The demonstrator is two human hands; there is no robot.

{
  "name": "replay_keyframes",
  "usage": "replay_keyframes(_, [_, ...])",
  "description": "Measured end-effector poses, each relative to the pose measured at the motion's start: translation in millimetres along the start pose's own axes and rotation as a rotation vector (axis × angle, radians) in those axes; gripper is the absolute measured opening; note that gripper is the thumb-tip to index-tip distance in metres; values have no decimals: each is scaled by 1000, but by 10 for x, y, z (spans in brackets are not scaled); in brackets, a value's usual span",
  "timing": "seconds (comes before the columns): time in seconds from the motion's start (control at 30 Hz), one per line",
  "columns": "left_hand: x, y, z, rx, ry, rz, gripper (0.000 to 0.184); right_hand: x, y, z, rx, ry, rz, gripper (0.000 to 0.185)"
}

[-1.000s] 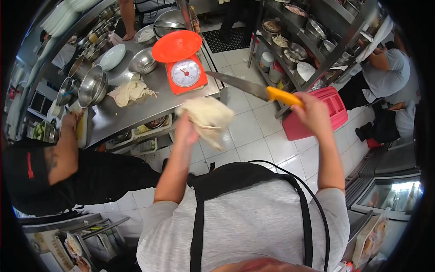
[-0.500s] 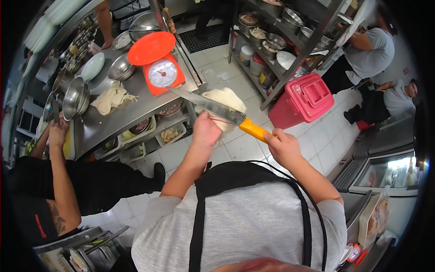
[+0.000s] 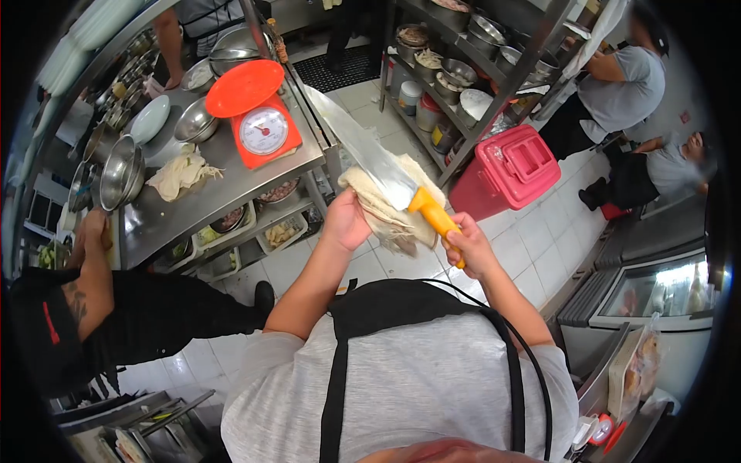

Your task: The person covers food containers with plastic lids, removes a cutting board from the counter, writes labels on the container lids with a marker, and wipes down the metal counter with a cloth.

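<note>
My right hand [image 3: 469, 245] is closed round the yellow handle of a large kitchen knife [image 3: 372, 160]. Its wide blade points up and to the left, lying across a cream cloth [image 3: 419, 226] with frayed edges. My left hand [image 3: 346, 221] grips the cloth's left side below the blade; some of its fingers are hidden in the folds. Both cloth and knife are held up in front of my apron, above the tiled floor.
A steel counter [image 3: 255, 171] at left carries a red kitchen scale [image 3: 270, 133], steel bowls [image 3: 122, 171] and another crumpled cloth [image 3: 184, 174]. A pink lidded bin [image 3: 505, 171] stands ahead right beside a loaded shelf rack [image 3: 494, 100]. A co-worker [image 3: 85, 305] stands close at left.
The knife has turned so its blade points more steeply up. The cloth has opened out below the blade, showing more of itself. My right hand has moved slightly down.
</note>
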State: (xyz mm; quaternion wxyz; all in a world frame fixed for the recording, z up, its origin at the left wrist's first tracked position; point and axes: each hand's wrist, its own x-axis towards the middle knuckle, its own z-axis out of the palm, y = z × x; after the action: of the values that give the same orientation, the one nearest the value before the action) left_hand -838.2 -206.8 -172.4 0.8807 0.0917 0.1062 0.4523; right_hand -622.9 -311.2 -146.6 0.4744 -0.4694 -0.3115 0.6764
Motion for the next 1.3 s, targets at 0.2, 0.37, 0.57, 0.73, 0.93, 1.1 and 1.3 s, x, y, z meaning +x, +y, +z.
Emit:
replay_keyframes(0.2, [-90, 324, -88, 30, 100, 198, 37, -434, 106, -456, -168, 63, 91, 21])
replay_keyframes(0.37, [-481, 1338, -35, 110, 134, 530, 38, -404, -311, -602, -501, 242, 15, 19])
replay_keyframes(0.57, [-925, 2678, -76, 974, 707, 1168, 28, 291, -974, 136, -842, 272, -92, 20])
replay_keyframes(0.73, [-811, 3307, -1078, 1959, 989, 533, 33, 625, -1147, 538, -1165, 279, -184, 16])
replay_keyframes(0.93, [-610, 3163, -1446, 2327, 890, 663, 46, 789, -1423, 1213, -1428, 340, -97, 20])
replay_keyframes(1.1, [-573, 3070, -1382, 2350, 862, 737, 48, 1198, -1305, 1620, -1608, 269, -41, 24])
replay_keyframes(1.3, [-729, 3215, -1286, 2475, 764, 492, 47, 2172, -1053, 1991, -1588, 204, -45, 36])
